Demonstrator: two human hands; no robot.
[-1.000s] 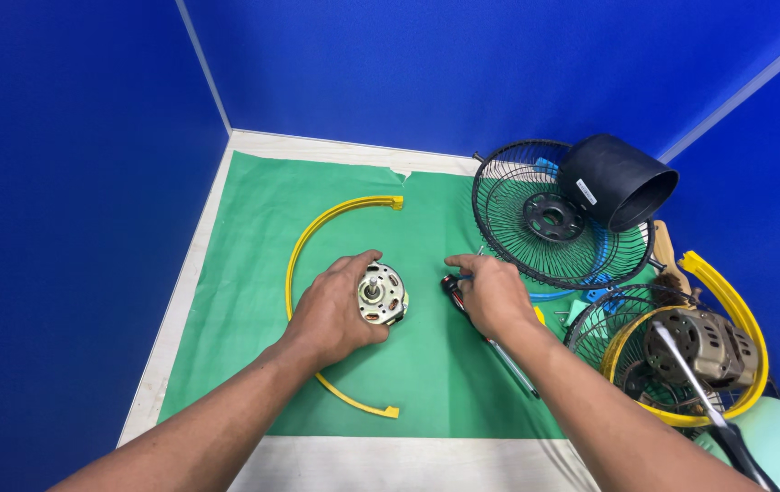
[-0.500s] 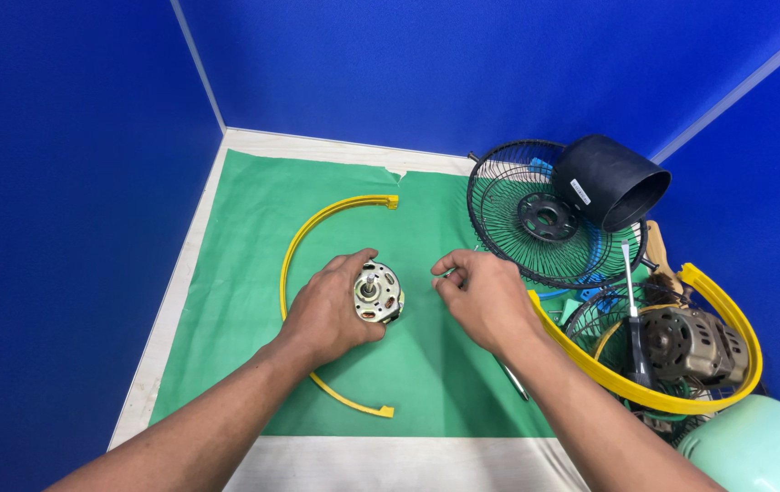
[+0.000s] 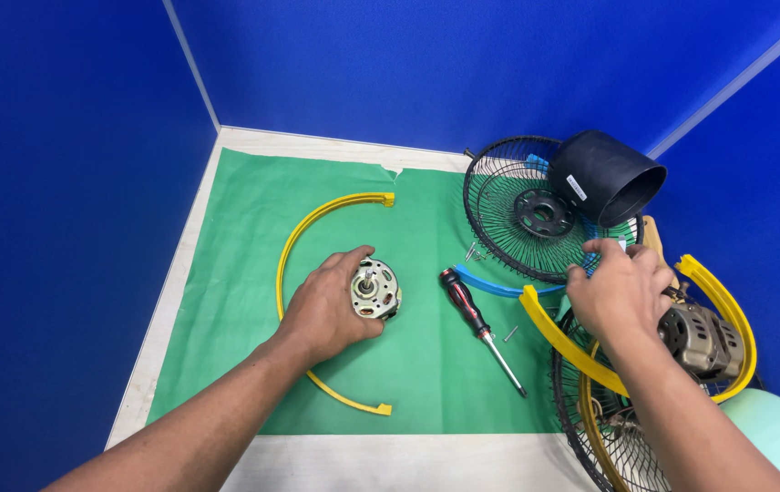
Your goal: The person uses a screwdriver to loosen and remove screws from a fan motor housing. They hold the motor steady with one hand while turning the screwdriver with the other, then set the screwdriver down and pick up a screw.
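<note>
On green mat, left hand grips motor, shaft up.

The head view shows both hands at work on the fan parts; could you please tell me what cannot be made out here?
- Right hand: its own back hides the fingertips and whatever they touch.
- Motor under the left hand: the palm covers its left side.
- Lower wire grille: cut off by the bottom edge.
- Small screws beside the black grille: too small to count.

Lower wire guard cut off by bottom edge, right hand hiding the parts beneath
</note>
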